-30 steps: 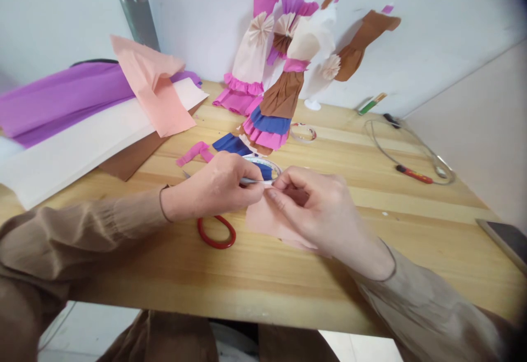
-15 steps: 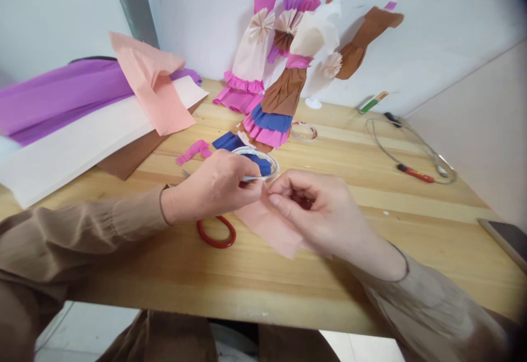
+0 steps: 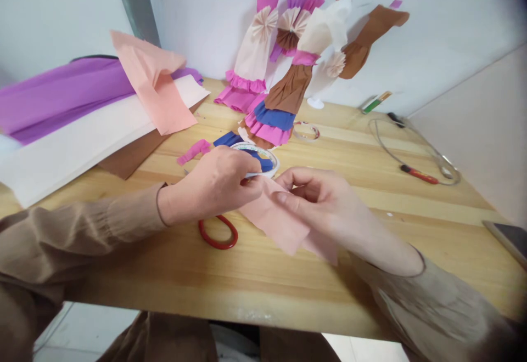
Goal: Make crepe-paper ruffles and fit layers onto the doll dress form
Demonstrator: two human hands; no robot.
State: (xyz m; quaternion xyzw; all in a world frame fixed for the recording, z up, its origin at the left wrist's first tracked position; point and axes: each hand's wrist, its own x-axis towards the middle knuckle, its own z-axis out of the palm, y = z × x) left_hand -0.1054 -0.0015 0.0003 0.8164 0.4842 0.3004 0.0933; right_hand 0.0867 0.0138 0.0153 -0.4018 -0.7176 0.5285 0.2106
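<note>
A strip of light pink crepe paper hangs between my hands over the table. Its top edge is pinched in the closed fingers of my left hand. On the paper's right side, my right hand holds the edge between thumb and forefinger. Just behind my left fingers a roll of tape lies on the table, partly covered by that hand; blue paper shows through its hole. Below my left hand the red handle of the scissors shows, while most of the blades are hidden.
Dolls in crepe-paper dresses stand along the wall. Purple paper, a white sheet and a peach piece lie at left. A cable, a red-handled tool and a phone-like slab are at right.
My right hand has shifted slightly right, away from my left hand, and more of the pink paper's top edge shows between them. My left hand stays nearly in place.
</note>
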